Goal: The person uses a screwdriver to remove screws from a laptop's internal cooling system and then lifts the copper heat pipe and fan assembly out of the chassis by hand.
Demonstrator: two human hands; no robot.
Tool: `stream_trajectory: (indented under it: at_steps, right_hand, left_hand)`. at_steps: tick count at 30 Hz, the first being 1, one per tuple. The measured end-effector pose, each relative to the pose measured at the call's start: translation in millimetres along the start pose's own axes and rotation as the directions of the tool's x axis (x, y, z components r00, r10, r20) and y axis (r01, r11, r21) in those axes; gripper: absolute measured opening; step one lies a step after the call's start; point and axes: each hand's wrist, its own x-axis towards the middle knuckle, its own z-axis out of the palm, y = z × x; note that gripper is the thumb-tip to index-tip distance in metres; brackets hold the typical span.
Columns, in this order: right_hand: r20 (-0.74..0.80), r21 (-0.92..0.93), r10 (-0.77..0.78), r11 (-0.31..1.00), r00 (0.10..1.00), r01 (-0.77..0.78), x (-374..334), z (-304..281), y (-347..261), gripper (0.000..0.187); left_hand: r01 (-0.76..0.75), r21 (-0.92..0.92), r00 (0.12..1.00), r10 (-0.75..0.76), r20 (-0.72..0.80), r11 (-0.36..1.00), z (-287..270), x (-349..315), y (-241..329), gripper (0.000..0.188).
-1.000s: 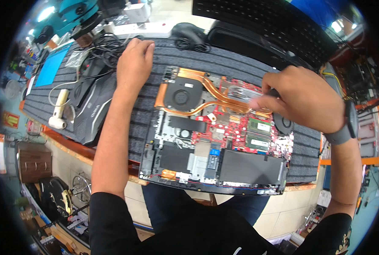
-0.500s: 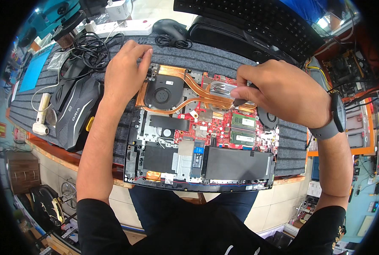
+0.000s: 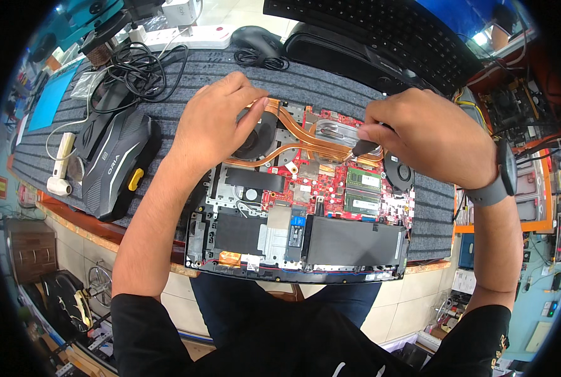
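A laptop (image 3: 349, 242) lies with its bottom cover off, its red circuit board (image 3: 299, 195) exposed. Copper heat pipes (image 3: 299, 133) run across from the left fan (image 3: 255, 141) toward the right fan (image 3: 398, 173). My right hand (image 3: 418, 135) grips a dark-handled screwdriver (image 3: 364, 148), its shaft slanting down to the copper heatsink near the memory modules (image 3: 363, 179). Over the left fan, my left hand (image 3: 220, 122) has thumb and fingertips close together at the upper heat pipe. Whatever they pinch, if anything, is too small to make out.
A striped grey mat (image 3: 318, 78) covers the bench. Behind the laptop are a mouse (image 3: 255, 41), a black keyboard (image 3: 381, 38) and a power strip (image 3: 205, 38). A black-and-grey box (image 3: 117, 166), coiled black cables (image 3: 132, 78) and a white-handled tool (image 3: 63, 163) lie on the left.
My left hand has moved right, from beside the laptop's upper left corner to over the left fan. My right hand keeps the screwdriver at the heatsink, its handle shifted slightly.
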Motion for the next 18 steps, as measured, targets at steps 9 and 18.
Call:
stream_trajectory:
  at_steps: [9,18]
  right_hand:
    - [-0.215,0.123,-0.221,0.960,0.951,0.251,-0.4,3.2,0.2,0.019]
    - [-0.223,0.193,-0.128,0.966,0.966,0.173,1.8,9.9,-4.0,0.022]
  left_hand:
    - [-0.005,0.005,1.000,0.005,0.014,1.000,2.9,-2.9,-0.7,0.015]
    - [-0.062,-0.063,0.995,0.067,0.069,0.996,5.1,-4.3,6.6,0.014]
